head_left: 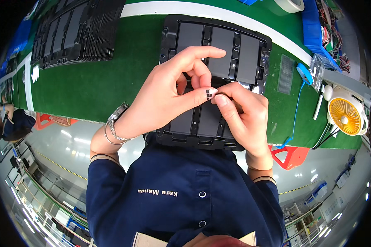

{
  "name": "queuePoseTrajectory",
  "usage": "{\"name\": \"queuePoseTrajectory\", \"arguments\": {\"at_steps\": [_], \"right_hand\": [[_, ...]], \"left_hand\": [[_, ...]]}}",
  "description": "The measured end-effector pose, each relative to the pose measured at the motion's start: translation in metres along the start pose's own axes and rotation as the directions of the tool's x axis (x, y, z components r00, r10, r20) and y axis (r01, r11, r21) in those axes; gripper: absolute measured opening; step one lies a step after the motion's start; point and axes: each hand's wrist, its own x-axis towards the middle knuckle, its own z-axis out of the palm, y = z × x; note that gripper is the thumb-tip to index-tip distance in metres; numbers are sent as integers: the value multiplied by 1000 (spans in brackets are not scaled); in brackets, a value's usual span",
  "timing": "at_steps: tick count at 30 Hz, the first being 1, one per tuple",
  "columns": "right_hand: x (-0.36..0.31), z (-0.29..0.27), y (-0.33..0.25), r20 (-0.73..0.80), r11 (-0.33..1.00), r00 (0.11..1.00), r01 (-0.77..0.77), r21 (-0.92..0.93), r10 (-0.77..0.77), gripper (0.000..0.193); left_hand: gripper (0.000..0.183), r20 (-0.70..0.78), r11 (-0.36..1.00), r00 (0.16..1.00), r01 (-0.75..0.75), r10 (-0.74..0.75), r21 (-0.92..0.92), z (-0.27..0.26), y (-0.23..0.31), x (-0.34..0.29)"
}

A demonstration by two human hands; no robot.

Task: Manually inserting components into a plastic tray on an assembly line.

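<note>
Both my hands meet over a black plastic tray (165, 38) that holds several flat dark grey rectangular pieces (222, 41). My left hand (169, 88) is open, its index finger stretched out and the other fingers loosely bent. Small black squares (209, 94) show on the tip of its thumb, against the fingertips of my right hand. My right hand (245, 113) is closed in a pinch beside that thumb. Whatever it pinches is too small and too hidden to make out. The hands cover the middle of the tray.
The green-topped table (136, 70) carries a stack of similar black trays (99, 33) at the far left. On the right are a yellow and white fan (345, 116), a blue coiled cord (294, 111), a mesh sheet (285, 74) and a blue bin (315, 31) of wires. A red stool (290, 157) stands below the table edge.
</note>
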Motion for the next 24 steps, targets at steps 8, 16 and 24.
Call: {"name": "queuePoseTrajectory", "arguments": {"at_steps": [8, 16, 24], "right_hand": [[1, 0, -1, -11, 989, 995, 95, -115, -96, 10], [-1, -2, 0, -51, 993, 993, 102, -57, -105, 8], [2, 2, 4, -75, 959, 970, 215, -186, -232, 9]], "left_hand": [[57, -9, 992, 996, -83, 84, 100, 2, -1, 1], [57, 16, 999, 999, -33, 33, 14, 3, 0, 3], [57, 17, 999, 1000, -24, 25, -23, 5, 1, 5]]}}
